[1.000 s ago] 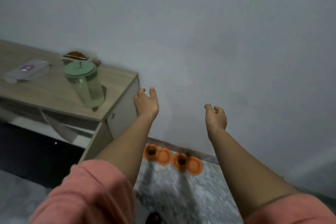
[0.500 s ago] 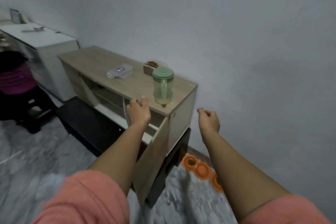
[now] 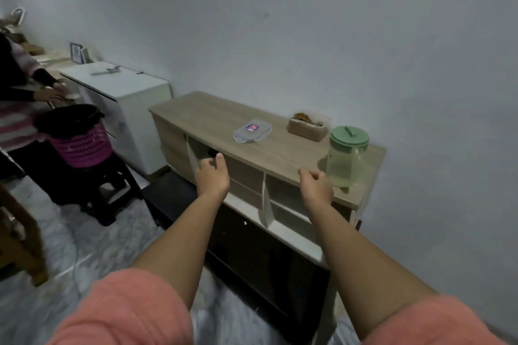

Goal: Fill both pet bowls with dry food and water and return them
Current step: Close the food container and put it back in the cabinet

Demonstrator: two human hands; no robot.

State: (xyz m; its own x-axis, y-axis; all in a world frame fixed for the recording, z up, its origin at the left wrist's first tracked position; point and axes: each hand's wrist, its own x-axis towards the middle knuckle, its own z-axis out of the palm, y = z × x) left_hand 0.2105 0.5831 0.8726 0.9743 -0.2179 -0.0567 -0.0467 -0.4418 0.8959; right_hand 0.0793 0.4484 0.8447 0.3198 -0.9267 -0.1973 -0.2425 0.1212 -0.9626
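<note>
A person in salmon-pink sleeves is reaching both bare arms toward a low wooden cabinet (image 3: 196, 117) set against a pale wall. The left hand (image 3: 212, 176) is hovering in front of the cabinet's open shelves, fingers relaxed and holding nothing. The right hand (image 3: 316, 186) is hanging at the front edge of the tabletop, fingers loosely curled, gripping nothing. Just beyond the right hand, a clear pitcher with a green lid (image 3: 347, 157) is standing upright on the tabletop with pale liquid in its base. Farther back from that hand, an open container of brown dry food (image 3: 307, 126) is sitting near the wall. Ahead of the left hand, a clear snap-lock lid (image 3: 252, 130) is lying flat. The pet bowls are out of view. To the far left of the left hand, another person is sitting by a pink basket (image 3: 81, 145) and a white chest (image 3: 134, 109).
</note>
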